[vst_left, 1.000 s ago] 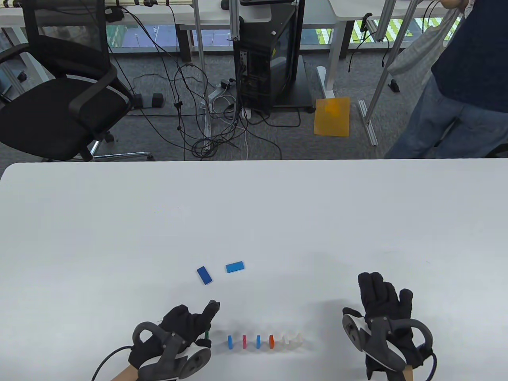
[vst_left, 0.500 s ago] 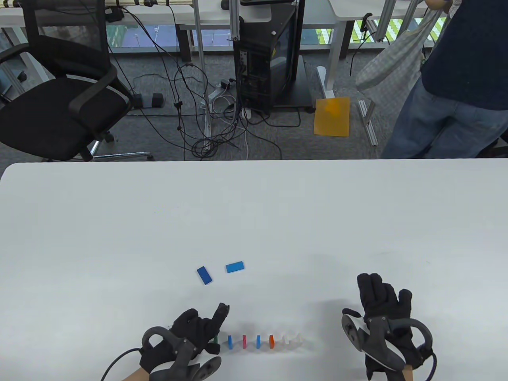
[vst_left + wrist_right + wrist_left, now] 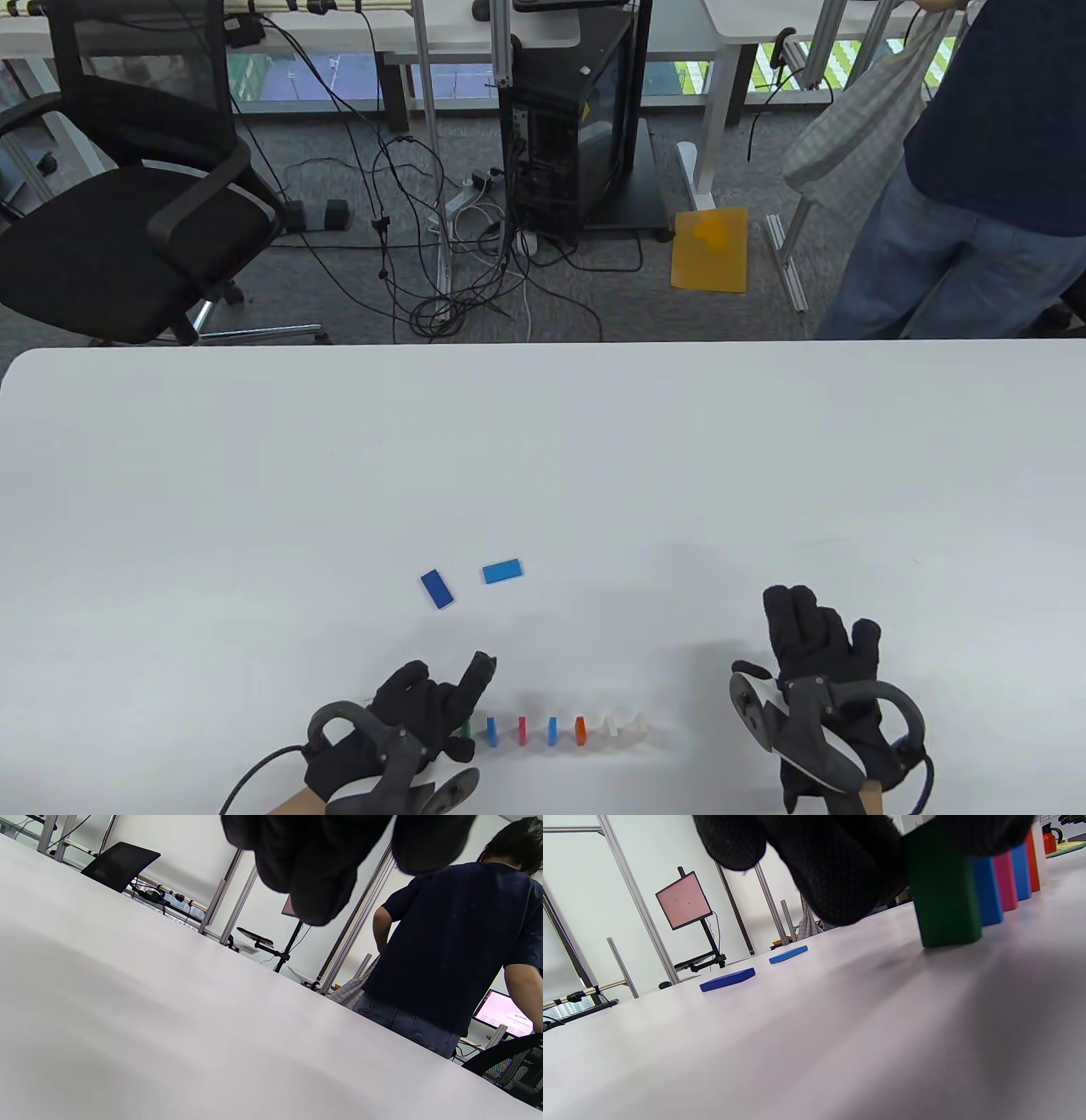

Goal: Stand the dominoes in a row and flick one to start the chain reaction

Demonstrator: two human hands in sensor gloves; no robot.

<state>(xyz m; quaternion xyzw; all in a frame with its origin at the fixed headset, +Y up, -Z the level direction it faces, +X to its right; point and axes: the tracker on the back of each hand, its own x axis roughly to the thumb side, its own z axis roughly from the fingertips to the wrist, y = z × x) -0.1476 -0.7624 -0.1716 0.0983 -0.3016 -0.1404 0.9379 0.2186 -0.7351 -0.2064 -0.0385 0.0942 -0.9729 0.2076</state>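
Note:
A row of upright dominoes stands near the table's front edge: blue [image 3: 491, 730], pink [image 3: 521, 730], blue [image 3: 552, 730], orange [image 3: 581, 728] and two white ones [image 3: 626, 725]. At its left end my left hand [image 3: 428, 711] holds a green domino [image 3: 465, 728] upright on the table. In the left wrist view the green domino [image 3: 946, 895] stands just before the blue one [image 3: 988, 891], with my fingers [image 3: 840, 870] over its top. Two blue dominoes lie flat farther back, one dark [image 3: 438, 588] and one lighter [image 3: 502, 571]. My right hand [image 3: 814, 645] rests flat on the table, right of the row, holding nothing.
The white table [image 3: 543, 441] stretches wide beyond the dominoes. A person in a dark shirt [image 3: 976, 170] stands past its far right corner. An office chair [image 3: 110, 238], cables and a computer tower [image 3: 577, 127] are on the floor behind.
My left hand has slid right with the green domino, bringing it up to the row's left end. The right hand has stayed put. The person behind has shifted.

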